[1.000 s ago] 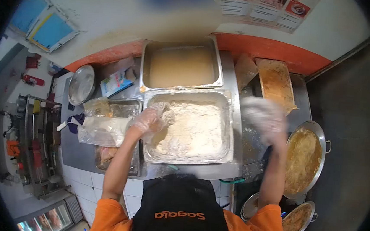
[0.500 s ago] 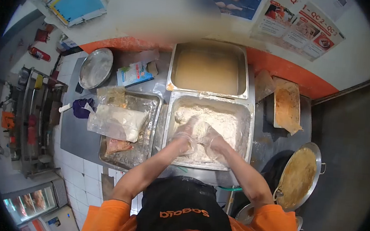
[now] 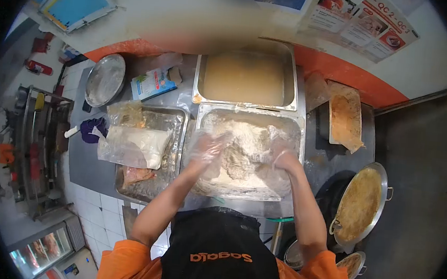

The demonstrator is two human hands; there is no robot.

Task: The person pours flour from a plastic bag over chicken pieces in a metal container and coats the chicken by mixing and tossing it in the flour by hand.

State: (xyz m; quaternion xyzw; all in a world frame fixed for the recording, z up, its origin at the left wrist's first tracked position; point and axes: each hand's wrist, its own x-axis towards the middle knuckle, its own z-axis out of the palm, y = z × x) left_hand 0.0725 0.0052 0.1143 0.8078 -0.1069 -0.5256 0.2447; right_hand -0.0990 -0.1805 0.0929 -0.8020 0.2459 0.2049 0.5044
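Observation:
My left hand [image 3: 211,145], in a clear plastic glove, is over the left side of a metal pan [image 3: 195,161] of white flour [image 3: 254,181]. Its fingers are blurred but look stretched out, with nothing visible in them. At the pan's right side, my right hand [image 3: 282,153] is also gloved and smeared by motion, its fingers seemingly apart. Between the hands, a lumpy flour-coated piece [image 3: 237,168] lies in the flour; I cannot make out its kind.
Behind stands a pan of cloudy tan liquid [image 3: 244,81]. A tray [image 3: 178,151] at left bears a bag of white powder [image 3: 139,146] and a raw meat piece [image 3: 137,176]. To the right are an orange-crumbed container [image 3: 345,115] and a wide pan [image 3: 359,210] of brownish contents.
Both hands have come up out of the flour and moved apart, towards opposite sides of the pan. The lumpy coated piece now shows between them. The view has shifted slightly.

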